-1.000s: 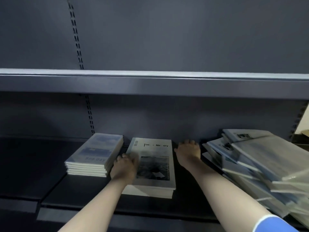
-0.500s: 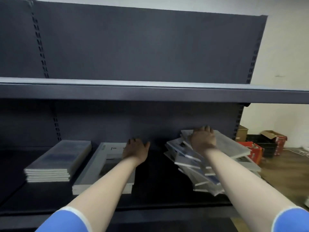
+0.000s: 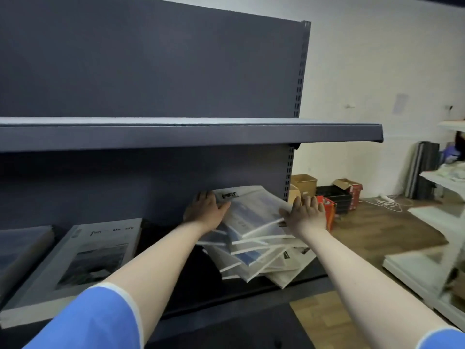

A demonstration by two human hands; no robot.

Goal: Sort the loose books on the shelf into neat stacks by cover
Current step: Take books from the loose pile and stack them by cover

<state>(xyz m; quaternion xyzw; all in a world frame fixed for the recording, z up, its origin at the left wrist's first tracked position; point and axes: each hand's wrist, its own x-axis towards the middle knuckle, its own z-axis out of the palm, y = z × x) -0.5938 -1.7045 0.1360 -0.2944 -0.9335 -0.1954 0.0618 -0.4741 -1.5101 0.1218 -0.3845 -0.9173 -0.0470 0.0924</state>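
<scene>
Fingers of left hand [image 3: 206, 210] spread flat on far-left corner of top book [image 3: 254, 210]; fingers of right hand [image 3: 305, 214] straight, pressing its right edge. Neither hand curled round anything. Top book tilted, resting on loose pile [image 3: 261, 255] at right end of lower shelf [image 3: 251, 295]. Pile fanned, corners overhanging shelf front. Sorted stack [image 3: 83, 258] with photo cover well apart to left, second stack at far left edge, blurred. Risk: lifting top book between flat palms only, likely to slip; any drag across pile likely to tip overhanging books off onto floor.
</scene>
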